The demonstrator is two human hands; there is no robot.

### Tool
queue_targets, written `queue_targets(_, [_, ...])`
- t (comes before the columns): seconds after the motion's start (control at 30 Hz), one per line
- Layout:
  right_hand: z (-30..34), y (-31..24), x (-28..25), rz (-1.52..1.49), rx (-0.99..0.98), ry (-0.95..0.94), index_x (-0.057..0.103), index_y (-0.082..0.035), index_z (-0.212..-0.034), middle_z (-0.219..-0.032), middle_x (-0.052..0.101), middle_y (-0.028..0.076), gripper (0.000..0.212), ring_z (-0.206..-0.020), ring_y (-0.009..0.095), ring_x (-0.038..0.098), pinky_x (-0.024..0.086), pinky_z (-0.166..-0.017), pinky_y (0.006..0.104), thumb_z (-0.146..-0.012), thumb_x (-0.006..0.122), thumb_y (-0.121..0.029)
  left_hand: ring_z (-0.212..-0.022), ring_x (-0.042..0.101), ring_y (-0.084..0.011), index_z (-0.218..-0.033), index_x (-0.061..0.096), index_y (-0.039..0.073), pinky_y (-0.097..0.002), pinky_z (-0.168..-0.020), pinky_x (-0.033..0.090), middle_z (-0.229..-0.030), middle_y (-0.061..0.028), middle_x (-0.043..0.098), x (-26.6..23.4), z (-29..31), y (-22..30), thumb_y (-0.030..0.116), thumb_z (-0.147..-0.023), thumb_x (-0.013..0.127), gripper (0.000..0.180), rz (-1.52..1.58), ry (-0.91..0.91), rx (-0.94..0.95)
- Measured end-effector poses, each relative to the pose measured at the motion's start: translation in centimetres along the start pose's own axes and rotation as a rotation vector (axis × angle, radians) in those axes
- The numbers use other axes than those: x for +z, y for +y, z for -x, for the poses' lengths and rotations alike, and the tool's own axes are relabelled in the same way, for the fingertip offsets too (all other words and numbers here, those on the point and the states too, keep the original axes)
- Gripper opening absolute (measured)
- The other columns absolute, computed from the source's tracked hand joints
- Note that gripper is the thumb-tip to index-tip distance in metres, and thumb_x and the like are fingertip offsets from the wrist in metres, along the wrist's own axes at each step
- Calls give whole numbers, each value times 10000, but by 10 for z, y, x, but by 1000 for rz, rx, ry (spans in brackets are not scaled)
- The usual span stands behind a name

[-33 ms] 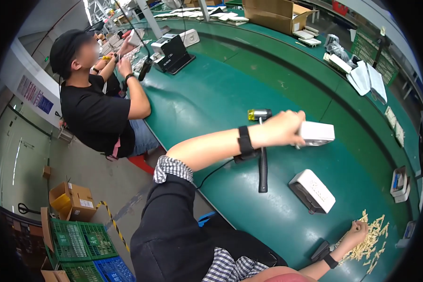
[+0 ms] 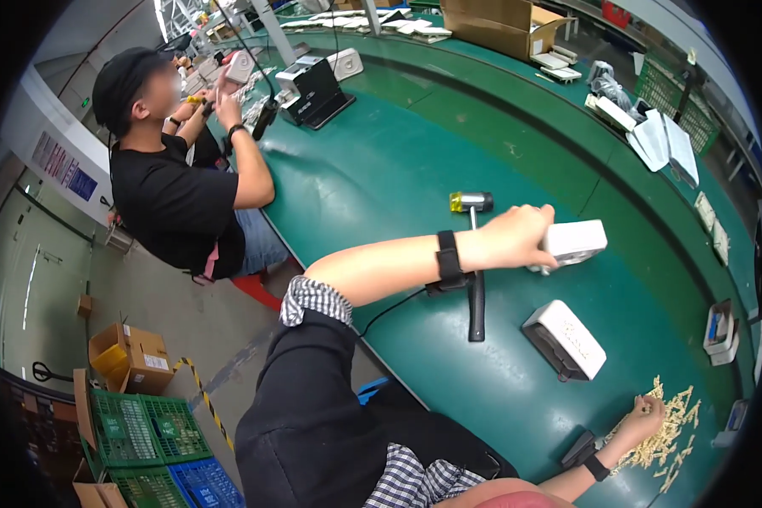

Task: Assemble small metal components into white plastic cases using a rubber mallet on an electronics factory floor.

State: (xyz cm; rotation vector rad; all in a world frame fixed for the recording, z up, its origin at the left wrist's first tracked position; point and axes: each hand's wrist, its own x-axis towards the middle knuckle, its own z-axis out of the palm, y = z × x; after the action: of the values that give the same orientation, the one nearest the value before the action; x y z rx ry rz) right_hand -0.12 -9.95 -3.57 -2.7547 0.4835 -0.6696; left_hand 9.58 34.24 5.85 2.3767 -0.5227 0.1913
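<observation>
My left hand [image 2: 516, 239] reaches across the bench and grips the left end of a white box-shaped housing [image 2: 581, 240], thumb on the near side and fingers on the far side. Below that forearm lies a mallet [image 2: 477, 306] with a black handle and a yellow-and-black head. A second white housing [image 2: 567, 337], with a dark open side, rests nearer to me. At the lower right, my right hand [image 2: 648, 416] has its fingers curled into a pile of small pale yellow pieces [image 2: 670, 430]; what they pinch is hidden.
A co-worker in black [image 2: 165, 182] works at the left of the green bench [image 2: 398, 161]. A black stand-like device [image 2: 315, 91] stands near them. Along the far side are a cardboard box [image 2: 491, 25], white panels [image 2: 669, 144] and a small bin [image 2: 720, 334]. Crates [image 2: 144, 432] stand on the floor.
The view has shifted very slightly. My hands keep their places on the housing and in the pile. The co-worker's hand and white part have moved a little.
</observation>
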Motion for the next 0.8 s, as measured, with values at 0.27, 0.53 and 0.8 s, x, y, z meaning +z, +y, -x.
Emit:
queue_targets(0.27, [1, -22, -11, -197, -4, 138, 614, 5, -871, -935, 659, 113, 122, -906, 263, 611, 473, -835, 377, -847, 678, -96, -888, 660, -327, -928, 545, 7, -376, -662, 529, -963, -209, 656, 14, 9, 43, 309, -720, 801, 447, 101, -236, -36])
queue_targets(0.53, [4, -26, -2, -351, -32, 154, 629, -3, -938, -865, 656, 83, 238, -800, 195, 608, 477, -779, 311, -889, 682, -230, -1023, 576, -295, -954, 673, 117, -414, -618, 520, -1048, -190, 576, 41, -52, -18, 525, -804, 646, 436, -201, 238, 929])
queue_targets(0.8, [5, -21, 6, -548, 53, 130, 629, -10, -1028, -939, 654, 55, 229, -848, 133, 600, 480, -805, 274, -922, 653, -211, -797, 645, -312, -1150, 638, 74, -382, -621, 532, -934, -166, 595, 37, -40, 22, 621, -792, 606, 655, -521, -134, 280])
